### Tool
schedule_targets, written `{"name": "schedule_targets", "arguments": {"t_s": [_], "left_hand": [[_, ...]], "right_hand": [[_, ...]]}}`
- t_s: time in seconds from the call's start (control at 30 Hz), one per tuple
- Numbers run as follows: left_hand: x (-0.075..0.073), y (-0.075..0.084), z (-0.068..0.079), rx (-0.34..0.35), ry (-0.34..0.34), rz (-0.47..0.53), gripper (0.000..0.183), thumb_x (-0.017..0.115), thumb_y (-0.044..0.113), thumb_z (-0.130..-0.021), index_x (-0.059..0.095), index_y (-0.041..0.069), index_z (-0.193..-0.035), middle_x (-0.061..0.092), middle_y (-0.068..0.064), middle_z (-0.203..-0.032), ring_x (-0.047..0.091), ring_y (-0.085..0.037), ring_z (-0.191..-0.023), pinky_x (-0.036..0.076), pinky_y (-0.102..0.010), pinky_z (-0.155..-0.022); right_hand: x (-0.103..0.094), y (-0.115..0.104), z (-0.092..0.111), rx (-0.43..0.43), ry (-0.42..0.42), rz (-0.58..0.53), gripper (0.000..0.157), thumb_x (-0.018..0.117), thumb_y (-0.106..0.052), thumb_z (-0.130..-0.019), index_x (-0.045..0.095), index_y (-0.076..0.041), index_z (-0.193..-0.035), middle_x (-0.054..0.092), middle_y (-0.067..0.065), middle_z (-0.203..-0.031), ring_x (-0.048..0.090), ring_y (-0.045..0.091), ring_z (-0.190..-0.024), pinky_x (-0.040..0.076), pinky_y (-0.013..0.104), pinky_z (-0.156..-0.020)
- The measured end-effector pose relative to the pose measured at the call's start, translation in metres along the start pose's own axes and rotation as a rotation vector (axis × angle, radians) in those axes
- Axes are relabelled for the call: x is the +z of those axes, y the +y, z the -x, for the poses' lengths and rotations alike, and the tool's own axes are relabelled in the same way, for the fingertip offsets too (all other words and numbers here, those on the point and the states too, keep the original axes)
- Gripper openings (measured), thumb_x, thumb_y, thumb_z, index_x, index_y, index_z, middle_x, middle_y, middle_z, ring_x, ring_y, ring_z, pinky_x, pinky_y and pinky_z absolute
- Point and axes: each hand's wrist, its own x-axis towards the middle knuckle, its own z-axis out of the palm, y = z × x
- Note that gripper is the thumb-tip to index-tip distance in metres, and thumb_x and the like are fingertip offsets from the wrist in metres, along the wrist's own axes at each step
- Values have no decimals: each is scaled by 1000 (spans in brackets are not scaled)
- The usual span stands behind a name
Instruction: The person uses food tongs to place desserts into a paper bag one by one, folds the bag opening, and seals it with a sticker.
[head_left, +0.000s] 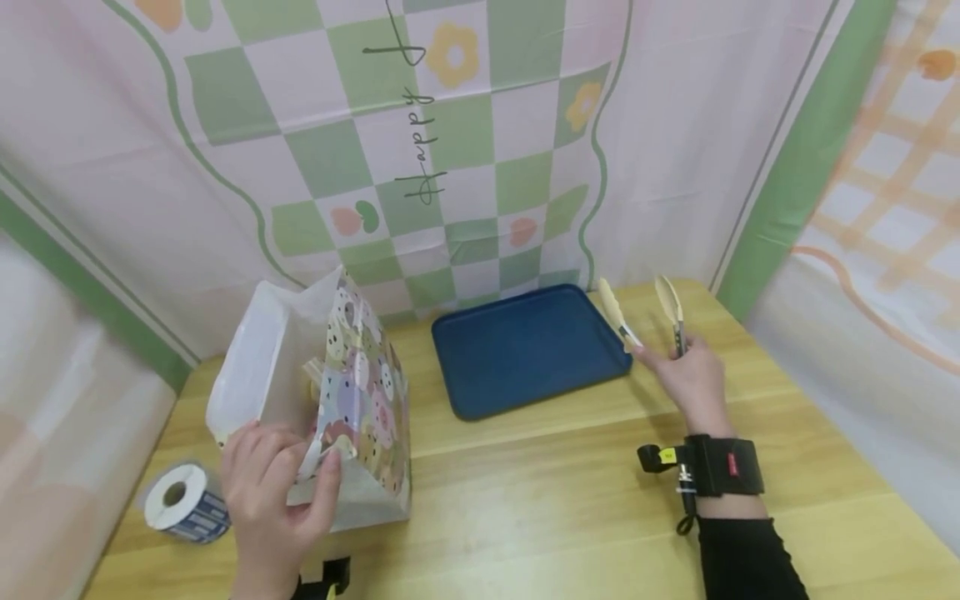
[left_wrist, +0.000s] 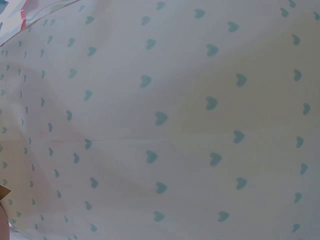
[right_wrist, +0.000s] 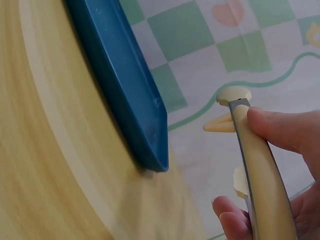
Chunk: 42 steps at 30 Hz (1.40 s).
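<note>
My left hand [head_left: 270, 492] grips the near rim of a paper gift bag [head_left: 372, 400] printed with cartoon animal faces. The bag stands with its mouth spread, and pale items [head_left: 313, 371] show partly inside. Its white side with small teal hearts [left_wrist: 160, 118] fills the left wrist view. Over on the right, my right hand [head_left: 693, 379] holds a pair of tongs [head_left: 670, 304] with cream tips spread apart. In the right wrist view, thumb and fingers lie around the metal-edged handle of the tongs [right_wrist: 265, 175]. Nothing sits between the tips.
A dark blue tray [head_left: 528, 354] lies at the back middle of the wooden table [head_left: 540, 500], just left of the tongs. To the left of the bag stands a roll of labels [head_left: 187, 504]. A patterned curtain [head_left: 315, 171] hangs behind the table.
</note>
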Motion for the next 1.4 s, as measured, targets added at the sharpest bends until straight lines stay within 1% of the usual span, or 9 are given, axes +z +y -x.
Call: {"name": "schedule_targets", "arguments": {"t_s": [0.1,0.17,0.53,0.73,1.0,1.1,1.23,1.3,1.4], "left_hand": [[1,0,1,6,14,0,45,63,28,-81,50,-2,-49,49,-13,-49,44,-32,-53,37,-46,-72],[1,0,1,8,22,-2,45,63,28,-81,50,-2,-49,49,-13,-49,45,-32,-53,37,-47,-72],[0,-2,4,-2,20,-4,48,63,30,-82,50,-2,-50,50,-15,-50,45,-33,-55,38,-44,-76],[0,-1,3,2,13,-10,49,62,31,-84,49,-1,-50,48,-13,-49,44,-32,-54,38,-43,-75],[0,0,2,5,4,-12,48,62,31,-84,50,-1,-50,50,-13,-50,45,-32,-55,38,-43,-76],[2,0,1,12,7,0,46,63,29,-83,51,-1,-50,50,-13,-50,45,-32,-55,38,-44,-76],[3,1,0,18,13,0,45,63,28,-82,51,-1,-50,50,-13,-50,45,-32,-55,38,-46,-74],[2,1,0,18,15,-5,44,63,28,-81,51,-1,-51,50,-14,-51,46,-32,-55,38,-46,-75],[0,1,0,20,9,-17,44,63,28,-81,51,-2,-51,50,-14,-51,45,-32,-54,38,-48,-73]], "right_hand": [[-1,6,-2,22,-11,-21,101,64,-61,-77,32,12,-139,47,38,-123,46,50,-106,44,62,-79],[-2,10,-3,37,-16,-23,104,64,-62,-76,29,11,-142,42,41,-129,43,53,-111,40,66,-85],[-5,27,-6,82,-50,27,111,62,-66,-75,25,14,-142,40,44,-129,42,55,-110,41,66,-85],[-4,35,-7,85,-9,105,109,65,-65,-73,34,19,-135,45,44,-123,47,53,-104,44,62,-80],[-4,41,-6,105,-48,118,107,64,-67,-72,40,22,-126,47,45,-118,50,49,-97,46,57,-73],[-7,43,-5,92,-46,136,99,62,-67,-74,47,20,-117,52,41,-108,52,43,-87,48,47,-62],[-9,44,-4,77,-50,157,84,61,-65,-77,53,16,-100,54,28,-86,50,30,-67,41,33,-47],[-8,44,-4,83,-67,156,82,60,-65,-78,54,15,-97,52,24,-82,50,27,-62,40,31,-44],[-5,44,-2,107,-100,139,87,58,-67,-78,53,17,-101,52,25,-85,50,26,-62,42,31,-44]]}}
